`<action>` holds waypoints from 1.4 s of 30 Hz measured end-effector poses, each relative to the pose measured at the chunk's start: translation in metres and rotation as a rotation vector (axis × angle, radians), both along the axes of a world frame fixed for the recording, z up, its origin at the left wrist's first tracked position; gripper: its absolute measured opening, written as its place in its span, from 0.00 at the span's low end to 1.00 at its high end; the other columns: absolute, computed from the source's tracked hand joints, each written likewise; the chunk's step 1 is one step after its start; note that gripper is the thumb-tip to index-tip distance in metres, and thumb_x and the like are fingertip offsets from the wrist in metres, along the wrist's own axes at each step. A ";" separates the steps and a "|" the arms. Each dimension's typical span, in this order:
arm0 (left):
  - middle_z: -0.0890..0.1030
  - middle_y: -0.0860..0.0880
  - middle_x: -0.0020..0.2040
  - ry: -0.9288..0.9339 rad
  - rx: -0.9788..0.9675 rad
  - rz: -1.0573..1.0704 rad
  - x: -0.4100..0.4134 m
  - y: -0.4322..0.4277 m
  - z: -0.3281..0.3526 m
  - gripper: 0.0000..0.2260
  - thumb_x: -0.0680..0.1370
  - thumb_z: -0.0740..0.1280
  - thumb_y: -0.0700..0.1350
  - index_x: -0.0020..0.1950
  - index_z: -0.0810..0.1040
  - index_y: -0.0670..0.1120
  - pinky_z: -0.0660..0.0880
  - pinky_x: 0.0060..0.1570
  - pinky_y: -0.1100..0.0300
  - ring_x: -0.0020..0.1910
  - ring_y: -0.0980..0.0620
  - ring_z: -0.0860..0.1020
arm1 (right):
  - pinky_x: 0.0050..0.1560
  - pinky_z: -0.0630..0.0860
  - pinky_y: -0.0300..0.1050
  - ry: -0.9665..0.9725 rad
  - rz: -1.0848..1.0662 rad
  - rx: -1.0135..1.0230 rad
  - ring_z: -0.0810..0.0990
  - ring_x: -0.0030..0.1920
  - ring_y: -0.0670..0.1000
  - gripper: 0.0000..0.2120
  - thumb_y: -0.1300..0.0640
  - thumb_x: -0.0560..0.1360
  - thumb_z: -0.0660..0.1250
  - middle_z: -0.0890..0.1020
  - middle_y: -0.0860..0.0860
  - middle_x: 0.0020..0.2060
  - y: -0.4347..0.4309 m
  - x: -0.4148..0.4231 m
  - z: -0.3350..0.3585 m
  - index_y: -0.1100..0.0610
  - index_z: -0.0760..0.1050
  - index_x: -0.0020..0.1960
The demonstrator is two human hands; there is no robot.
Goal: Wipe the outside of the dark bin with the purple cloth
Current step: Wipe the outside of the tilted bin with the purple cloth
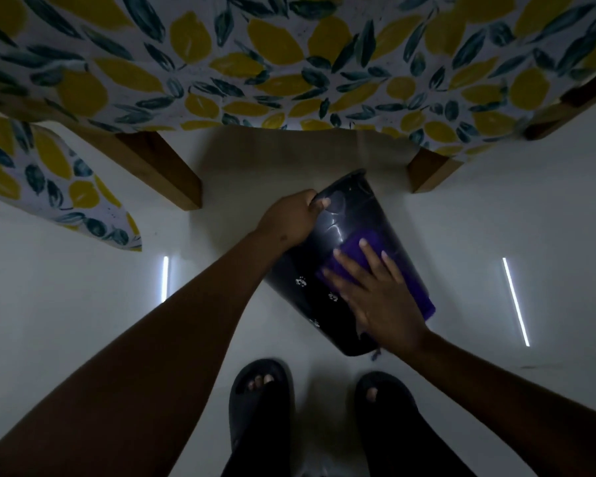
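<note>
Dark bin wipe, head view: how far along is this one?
Mid-wipe. The left hand has a grip on the rim of the tilted dark bin, steadying it. The right hand presses the purple cloth flat against the bin's upper side. Pale marks show on the side nearer the left arm, so that part looks undone. The underside is hidden, so how much is finished cannot be judged.

Dim, wide-angle distortion, floor (83,321) glare streaks.
</note>
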State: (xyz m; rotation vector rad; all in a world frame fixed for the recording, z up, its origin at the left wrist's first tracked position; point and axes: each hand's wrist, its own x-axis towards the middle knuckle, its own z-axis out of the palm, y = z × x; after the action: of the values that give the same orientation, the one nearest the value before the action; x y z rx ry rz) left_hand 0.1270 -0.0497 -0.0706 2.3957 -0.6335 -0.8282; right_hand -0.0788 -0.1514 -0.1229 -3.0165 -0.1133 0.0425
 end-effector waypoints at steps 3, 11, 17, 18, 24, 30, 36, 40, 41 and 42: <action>0.78 0.43 0.44 0.013 0.027 -0.016 0.000 -0.011 0.004 0.17 0.81 0.55 0.55 0.54 0.75 0.43 0.68 0.44 0.58 0.43 0.46 0.76 | 0.71 0.55 0.60 0.008 0.103 -0.057 0.53 0.76 0.59 0.39 0.51 0.68 0.68 0.57 0.48 0.77 -0.008 -0.015 -0.003 0.43 0.56 0.76; 0.76 0.49 0.63 0.084 -0.150 0.041 -0.027 0.033 0.006 0.17 0.82 0.55 0.51 0.68 0.68 0.46 0.69 0.59 0.56 0.61 0.50 0.74 | 0.72 0.60 0.59 -0.067 -0.471 0.280 0.54 0.77 0.53 0.22 0.49 0.82 0.47 0.59 0.47 0.77 -0.025 0.040 0.018 0.45 0.55 0.76; 0.80 0.41 0.58 -0.078 -0.059 -0.009 -0.008 0.022 0.003 0.15 0.82 0.55 0.52 0.59 0.75 0.44 0.70 0.56 0.56 0.59 0.43 0.77 | 0.70 0.59 0.64 -0.002 -0.030 0.000 0.54 0.76 0.62 0.37 0.53 0.72 0.67 0.57 0.48 0.77 0.000 -0.001 0.001 0.42 0.55 0.76; 0.80 0.41 0.58 -0.078 -0.051 -0.033 -0.004 0.019 0.004 0.16 0.82 0.55 0.53 0.59 0.74 0.44 0.70 0.56 0.55 0.59 0.42 0.77 | 0.70 0.58 0.62 -0.004 0.032 -0.029 0.53 0.76 0.61 0.35 0.52 0.73 0.65 0.57 0.47 0.77 -0.004 -0.003 0.000 0.42 0.55 0.76; 0.79 0.39 0.57 -0.041 -0.095 -0.047 -0.003 0.009 0.007 0.17 0.82 0.54 0.51 0.57 0.74 0.40 0.65 0.48 0.60 0.58 0.44 0.76 | 0.73 0.57 0.57 -0.055 -0.298 0.226 0.50 0.78 0.54 0.23 0.49 0.82 0.51 0.56 0.45 0.78 -0.008 0.042 0.018 0.43 0.56 0.77; 0.81 0.40 0.55 -0.056 -0.051 -0.012 -0.005 0.024 0.004 0.17 0.82 0.54 0.52 0.56 0.75 0.41 0.69 0.53 0.56 0.56 0.41 0.77 | 0.73 0.53 0.62 -0.006 0.147 -0.043 0.49 0.77 0.60 0.36 0.50 0.72 0.65 0.53 0.46 0.78 0.002 0.015 0.001 0.42 0.54 0.76; 0.79 0.38 0.53 -0.016 -0.071 -0.036 0.000 0.001 0.011 0.18 0.82 0.53 0.52 0.54 0.74 0.38 0.66 0.46 0.58 0.54 0.41 0.76 | 0.72 0.55 0.55 -0.051 0.008 0.026 0.52 0.77 0.55 0.27 0.50 0.77 0.56 0.58 0.44 0.77 -0.007 0.019 0.008 0.41 0.58 0.75; 0.79 0.39 0.53 -0.006 -0.064 -0.008 0.001 0.007 0.011 0.18 0.83 0.53 0.51 0.54 0.75 0.39 0.64 0.46 0.60 0.54 0.43 0.76 | 0.73 0.56 0.56 -0.075 -0.186 0.180 0.53 0.77 0.55 0.23 0.49 0.80 0.53 0.60 0.45 0.77 0.007 0.050 0.020 0.42 0.59 0.75; 0.79 0.39 0.54 0.000 -0.060 0.001 0.000 0.009 0.010 0.18 0.83 0.53 0.51 0.55 0.75 0.39 0.65 0.47 0.60 0.54 0.43 0.76 | 0.73 0.56 0.56 -0.078 -0.167 0.167 0.54 0.77 0.56 0.23 0.49 0.80 0.53 0.60 0.45 0.77 0.008 0.050 0.018 0.42 0.59 0.75; 0.79 0.39 0.54 0.009 -0.053 0.005 -0.001 0.009 0.010 0.18 0.83 0.53 0.52 0.56 0.75 0.39 0.65 0.47 0.60 0.55 0.43 0.76 | 0.73 0.55 0.56 -0.075 -0.126 0.140 0.53 0.77 0.56 0.23 0.49 0.80 0.53 0.59 0.45 0.77 0.008 0.046 0.013 0.42 0.59 0.75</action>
State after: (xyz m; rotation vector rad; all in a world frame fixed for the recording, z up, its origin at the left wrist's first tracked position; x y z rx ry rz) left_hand 0.1259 -0.0403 -0.0611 2.3439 -0.6375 -0.8089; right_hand -0.0324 -0.1438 -0.1096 -2.8781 0.0648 -0.0870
